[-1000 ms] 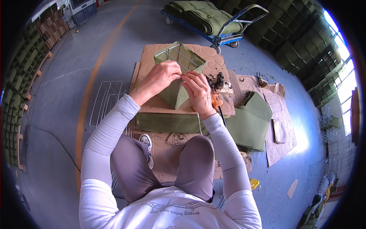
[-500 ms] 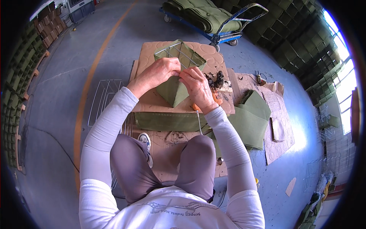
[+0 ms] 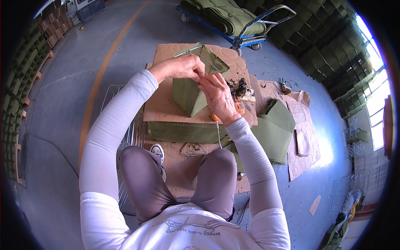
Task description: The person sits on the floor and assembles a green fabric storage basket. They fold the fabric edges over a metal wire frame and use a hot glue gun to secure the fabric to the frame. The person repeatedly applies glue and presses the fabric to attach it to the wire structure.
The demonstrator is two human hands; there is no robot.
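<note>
A green fabric box [image 3: 188, 96] with a thin metal wire frame [image 3: 214, 63] along its open top stands on a cardboard-covered work surface [image 3: 160, 110]. My left hand [image 3: 183, 67] reaches over the box, thumb and fingers pinched. Against its fingertips my right hand [image 3: 219, 96] pinches too, the two meeting above the near corner of the box's rim. Whatever is between the fingertips is too small or hidden to make out. Partly covered by my right hand, an orange tool [image 3: 239, 109] with a white cord [image 3: 218, 134] lies beside the box.
Blackened residue [image 3: 239, 88] clings to the surface right of the box. Folded green fabric [image 3: 273, 133] lies lower right, near loose cardboard [image 3: 306, 160]. Wire frames [image 3: 135, 131] stand at left. Beyond is a blue trolley [image 3: 250, 41] loaded with green fabric. Green boxes [image 3: 316, 54] are stacked at right.
My left hand has shifted slightly right, its elbow swinging outward. My right hand stays close to its place, fingertips still meeting the left. The box appears slightly turned or shifted right.
</note>
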